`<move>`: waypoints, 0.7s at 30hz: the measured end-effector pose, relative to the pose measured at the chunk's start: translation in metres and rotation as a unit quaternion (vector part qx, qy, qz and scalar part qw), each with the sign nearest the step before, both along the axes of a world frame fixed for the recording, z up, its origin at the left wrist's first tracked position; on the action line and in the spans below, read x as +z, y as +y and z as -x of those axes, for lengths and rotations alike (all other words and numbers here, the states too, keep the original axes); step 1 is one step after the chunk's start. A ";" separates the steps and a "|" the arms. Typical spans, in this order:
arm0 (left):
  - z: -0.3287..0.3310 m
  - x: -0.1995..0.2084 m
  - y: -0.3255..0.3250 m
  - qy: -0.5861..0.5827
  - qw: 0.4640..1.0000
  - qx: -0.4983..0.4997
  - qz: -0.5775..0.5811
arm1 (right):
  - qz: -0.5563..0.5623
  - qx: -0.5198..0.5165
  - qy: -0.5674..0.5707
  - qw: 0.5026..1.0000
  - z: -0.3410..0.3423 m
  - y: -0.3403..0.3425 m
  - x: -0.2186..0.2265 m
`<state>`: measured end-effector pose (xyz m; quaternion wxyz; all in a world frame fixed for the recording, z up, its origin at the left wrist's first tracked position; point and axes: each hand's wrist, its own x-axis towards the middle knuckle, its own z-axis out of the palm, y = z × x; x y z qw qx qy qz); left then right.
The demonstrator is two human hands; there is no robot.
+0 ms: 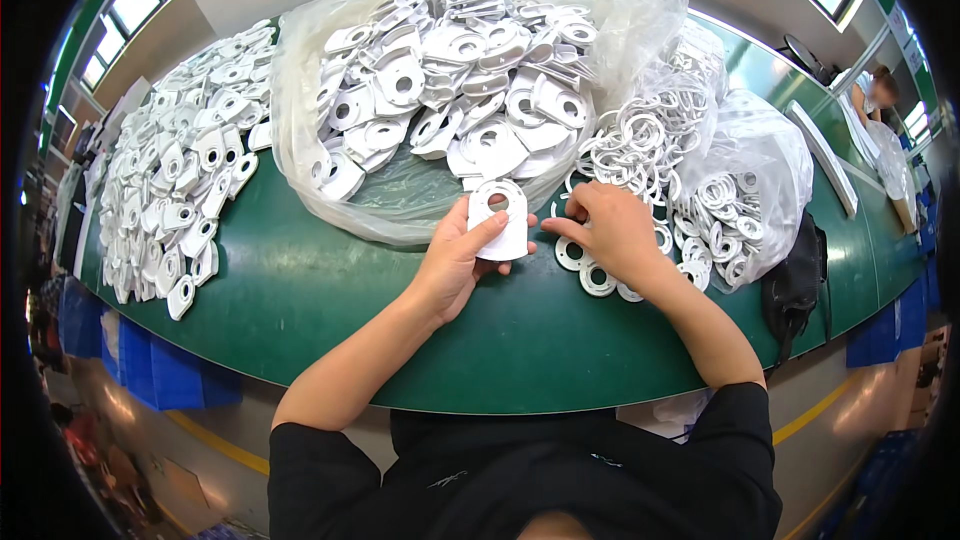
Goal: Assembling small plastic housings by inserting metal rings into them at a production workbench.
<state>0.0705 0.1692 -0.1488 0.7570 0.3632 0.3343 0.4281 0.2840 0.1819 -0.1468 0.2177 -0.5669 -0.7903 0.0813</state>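
Note:
My left hand (458, 258) grips a white plastic plate (512, 240), with its thumb across the front and fingers behind. The plate is rounded at the top and straight at the bottom, with a round hole and a raised rim about it. Just right of the plate is my right hand (618, 232), thumb and forefinger apart, with nothing visible between them. Beneath and beside that hand lie loose white rings (597, 280), part of a heap of white rings (640, 140) that spills from a clear bag.
A large clear plastic bag (310, 185) of similar white plates (402, 83) lies open ahead. More plates (170, 210) are piled at the left of the green table (330, 290). To the right are another bag of rings (780, 155), a black pouch (795, 275) and a white strip (825, 160). A person (870, 100) sits far right.

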 end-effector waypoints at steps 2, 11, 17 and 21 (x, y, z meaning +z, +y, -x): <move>-0.001 0.002 -0.001 -0.002 1.000 -0.018 -0.002 | -0.016 -0.023 0.011 1.000 0.001 0.000 -0.003; -0.001 0.001 -0.001 0.016 0.998 -0.037 -0.040 | 0.039 0.078 0.040 0.995 -0.018 0.006 0.025; -0.003 0.000 -0.001 0.012 0.998 -0.061 -0.028 | 0.175 0.077 0.455 0.870 -0.010 0.001 0.043; -0.006 0.000 -0.003 0.007 0.996 -0.081 -0.025 | 0.274 0.076 0.485 0.827 -0.004 0.004 0.025</move>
